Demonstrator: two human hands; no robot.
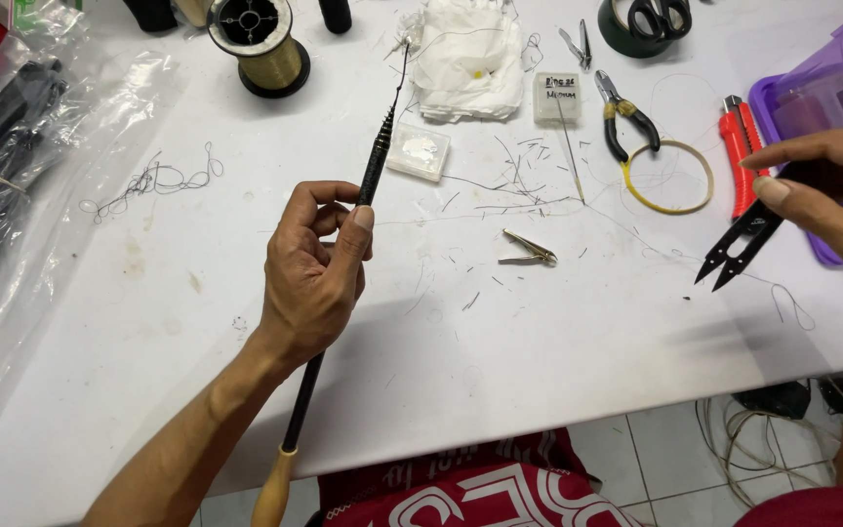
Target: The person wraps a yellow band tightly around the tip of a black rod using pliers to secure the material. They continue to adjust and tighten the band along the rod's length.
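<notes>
Left hand [312,273], fingers clamped on slim black telescopic rod [375,166] angled over white worktop [197,322]. Right hand [831,190], fingers closed on black thread snips [739,249]. Nearby: small metal clip [529,249], yellow-handled pliers [622,117], red utility knife [739,146], gold thread spool [258,44], small clear plastic box [419,151], purple plastic tray [836,93].

Your one head view looks steeply down, close over the white table [539,332]; near edge sits low in frame.
</notes>
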